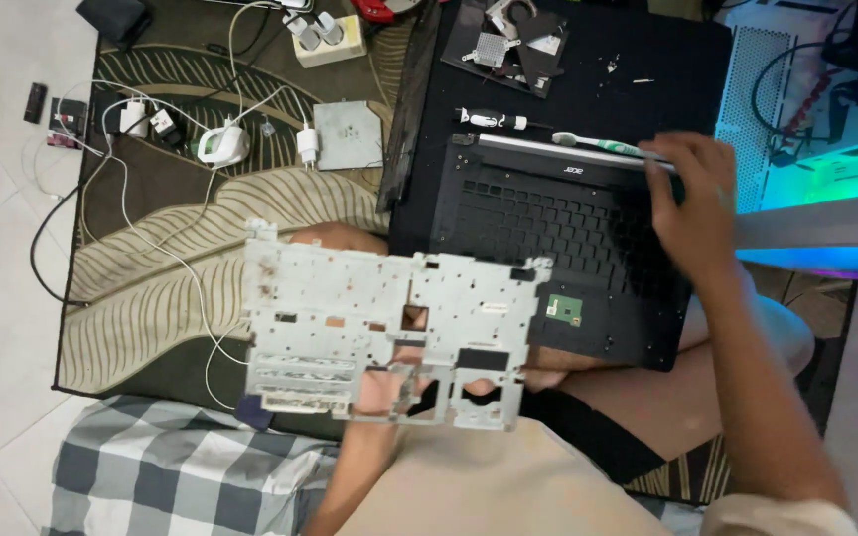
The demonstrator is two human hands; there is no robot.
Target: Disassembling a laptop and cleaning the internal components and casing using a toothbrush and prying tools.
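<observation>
A silver metal laptop frame plate (350, 308) with many cut-outs is held flat over my lap by my left hand (384, 387), which grips it from underneath at its near edge. My right hand (692, 203) rests on the far right corner of a black laptop palmrest case (548, 228) with an empty keyboard grid, fingers curled near a toothbrush (598, 145). The case lies on a black board (588, 89), partly over my knee. A small green circuit piece (565, 309) sits in the case's near edge.
A screwdriver (494, 120) and loose laptop parts (508, 45) lie on the black board. White chargers and cables (220, 139) spread over a leaf-pattern rug (151, 258). A checked cloth (181, 467) lies at bottom left. A lit computer case (826, 139) stands at right.
</observation>
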